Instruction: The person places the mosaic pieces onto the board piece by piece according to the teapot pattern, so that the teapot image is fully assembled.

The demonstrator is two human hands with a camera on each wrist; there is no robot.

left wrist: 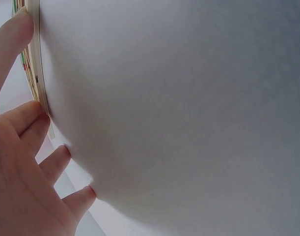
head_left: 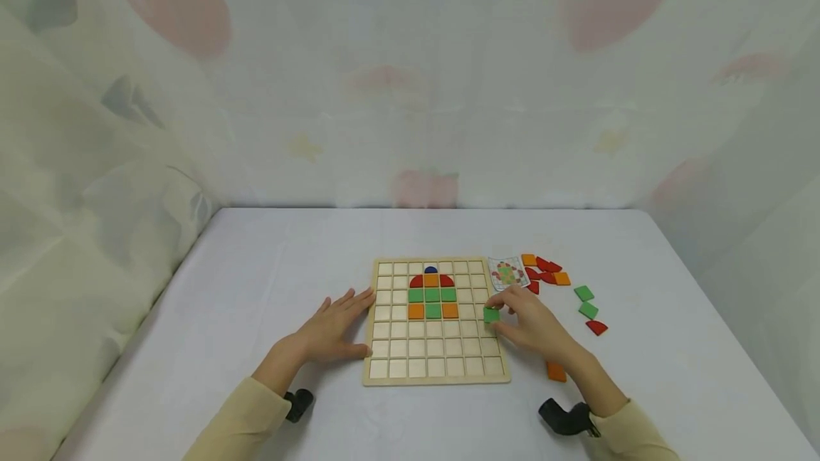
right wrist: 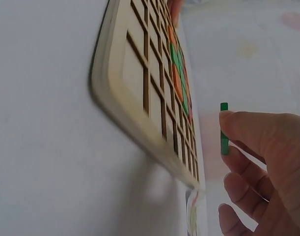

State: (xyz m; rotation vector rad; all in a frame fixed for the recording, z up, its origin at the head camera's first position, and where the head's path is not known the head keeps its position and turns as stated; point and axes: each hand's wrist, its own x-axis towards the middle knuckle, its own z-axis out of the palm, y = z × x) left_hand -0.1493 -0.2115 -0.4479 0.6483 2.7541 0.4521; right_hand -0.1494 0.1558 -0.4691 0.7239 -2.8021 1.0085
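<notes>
A wooden grid board (head_left: 435, 368) lies on the table, with green, orange, red and blue tiles set in its upper middle cells. My right hand (head_left: 528, 322) pinches a green square tile (head_left: 491, 314) between thumb and fingers, over the board's right edge. In the right wrist view the green tile (right wrist: 224, 129) shows edge-on, raised above the table surface. Fingers spread, my left hand (head_left: 333, 328) rests on the table with thumb and fingertips against the board's left edge. The left wrist view shows the thumb (left wrist: 17, 34) at the board's side (left wrist: 38, 59).
A small printed pattern card (head_left: 508, 274) lies by the board's upper right corner. Beside it are loose red pieces (head_left: 547, 277) and orange squares (head_left: 561, 279). Farther right are green squares (head_left: 584, 293) and a red piece (head_left: 596, 327). Orange pieces (head_left: 556, 371) lie below the right hand.
</notes>
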